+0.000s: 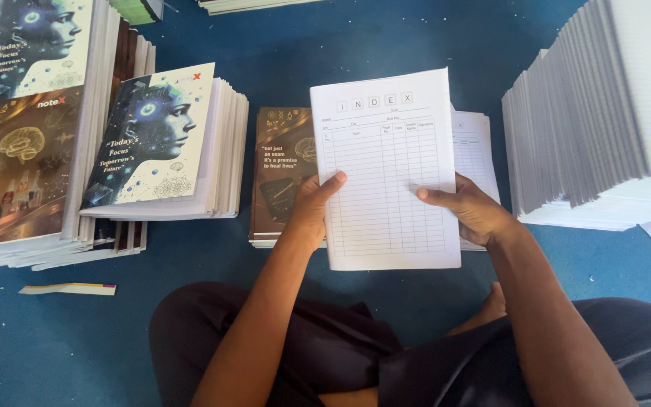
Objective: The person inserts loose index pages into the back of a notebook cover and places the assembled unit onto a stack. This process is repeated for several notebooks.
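A seated person's left hand (312, 207) and right hand (470, 207) pinch the side edges of a white ruled page block (386, 169), thumbs in front. Stacked notebooks (163, 147) lie around on the blue floor (99, 339).

Booklet (386, 166) in both hands was matt white paper, ruled table printed on it, smooth. Covers (156, 136) on the left stacks were glossy printed card, slight sheen. Brown cover (280, 173) behind the booklet looked glossy too. Right stack (589, 128) was plain matt paper, page edges greyish. Floor (77, 339) was blue, matt, faintly rough. Trousers (340, 354) were dark cloth, soft sheen.
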